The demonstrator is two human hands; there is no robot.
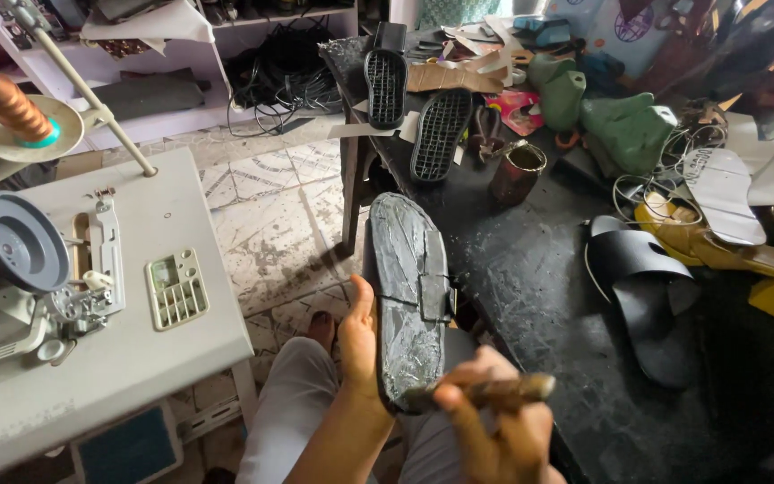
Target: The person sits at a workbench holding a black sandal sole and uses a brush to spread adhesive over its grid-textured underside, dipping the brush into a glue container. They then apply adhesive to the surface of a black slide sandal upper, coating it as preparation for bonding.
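Single head-worn view, steeply downward and close over lap, workbench right, sewing table left.

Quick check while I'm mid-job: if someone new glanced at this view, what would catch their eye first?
Most likely the upturned sandal at centre, its grey glue-smeared underside facing up, gripped by the left hand while the right hand presses a wooden-handled brush to its heel end. Next, the cluttered black workbench on the right, with a finished black sandal and two treaded black outsoles, and the grey sewing machine table on the left.

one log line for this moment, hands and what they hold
left hand: grips edge of upturned dark sandal, glue-smeared bottom | right hand: holds wooden-handled brush at sandal heel | black workbench alongside
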